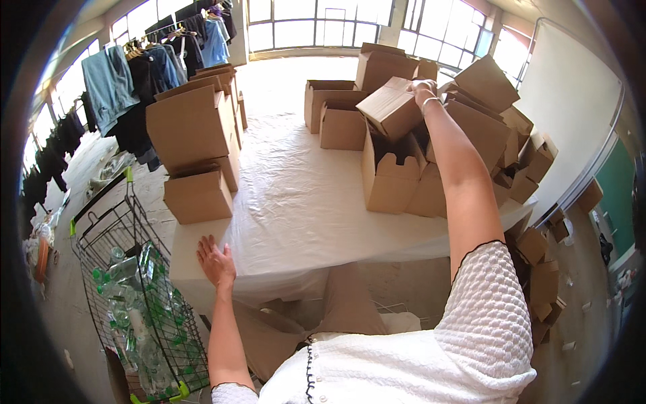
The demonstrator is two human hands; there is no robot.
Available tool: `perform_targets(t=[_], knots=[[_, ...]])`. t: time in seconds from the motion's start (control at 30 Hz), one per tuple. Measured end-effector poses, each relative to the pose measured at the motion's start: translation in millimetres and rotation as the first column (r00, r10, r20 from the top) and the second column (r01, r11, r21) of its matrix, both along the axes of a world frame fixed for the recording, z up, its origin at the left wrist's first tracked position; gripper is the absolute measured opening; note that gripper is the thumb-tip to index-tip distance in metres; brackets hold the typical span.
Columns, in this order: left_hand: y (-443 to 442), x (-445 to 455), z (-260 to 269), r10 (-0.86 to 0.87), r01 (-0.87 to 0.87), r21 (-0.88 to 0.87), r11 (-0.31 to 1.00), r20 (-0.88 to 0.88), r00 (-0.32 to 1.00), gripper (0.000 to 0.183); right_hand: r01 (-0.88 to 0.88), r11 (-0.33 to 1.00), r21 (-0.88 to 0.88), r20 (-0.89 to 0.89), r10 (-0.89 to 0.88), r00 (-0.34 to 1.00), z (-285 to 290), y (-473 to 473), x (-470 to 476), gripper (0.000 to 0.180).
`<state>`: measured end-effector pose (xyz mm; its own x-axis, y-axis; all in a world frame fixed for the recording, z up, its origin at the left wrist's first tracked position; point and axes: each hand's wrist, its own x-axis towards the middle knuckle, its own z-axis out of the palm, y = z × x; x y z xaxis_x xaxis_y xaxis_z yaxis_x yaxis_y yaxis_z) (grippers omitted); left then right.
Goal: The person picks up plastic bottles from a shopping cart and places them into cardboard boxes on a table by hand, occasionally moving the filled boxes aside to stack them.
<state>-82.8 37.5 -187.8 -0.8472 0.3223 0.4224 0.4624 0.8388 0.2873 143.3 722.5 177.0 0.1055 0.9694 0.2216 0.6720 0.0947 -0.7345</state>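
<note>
My right hand reaches far across the table and grips the upper edge of a small closed cardboard box. That box is tilted, above an open cardboard box with a notched front flap. Palm down, my left hand rests on the white-covered table near its front left corner, holding nothing. Just beyond it stands a low cardboard box, with a larger carton behind and above it.
More open cartons crowd the table's far right side, partly stacked. A wire shopping cart full of plastic bottles stands left of the table. Clothes hang on racks beyond. Cardboard boxes lie on the floor at right, near a white board.
</note>
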Motion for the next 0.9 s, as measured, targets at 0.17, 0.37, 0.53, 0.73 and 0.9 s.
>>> perform_targets(t=[0.17, 0.37, 0.53, 0.73, 0.9], knots=[[-32.5, -2.6, 3.3, 0.068, -0.068, -0.067, 0.995, -0.005, 0.998, 0.06, -0.313, 0.949, 0.041, -0.026, 0.315, 0.949, -47.7, -65.7, -41.3, 0.027], [-37.9, -5.9, -1.4, 0.068, -0.069, -0.048, 0.996, -0.027, 0.997, 0.061, -0.367, 0.622, 0.692, -0.026, 0.529, 0.848, 8.8, -203.9, -38.8, 0.042], [-44.7, -10.9, -10.4, 0.063, -0.063, -0.025, 0.998, -0.024, 0.998, 0.061, -0.329, 0.153, 0.932, 0.138, 0.69, 0.711, -0.1, -349.0, -13.0, 0.022], [-25.6, -2.9, -8.9, 0.025, -0.026, -0.012, 1.0, -0.057, 0.998, 0.061, -0.534, -0.115, 0.838, 0.395, 0.803, 0.447, -129.7, -471.8, 49.0, 0.012], [-41.9, 9.9, 2.9, -0.028, 0.015, 0.227, 0.974, 0.056, 0.998, 0.051, -0.895, 0.05, 0.444, 0.283, 0.94, 0.193, -241.2, -487.3, 14.2, 0.032]])
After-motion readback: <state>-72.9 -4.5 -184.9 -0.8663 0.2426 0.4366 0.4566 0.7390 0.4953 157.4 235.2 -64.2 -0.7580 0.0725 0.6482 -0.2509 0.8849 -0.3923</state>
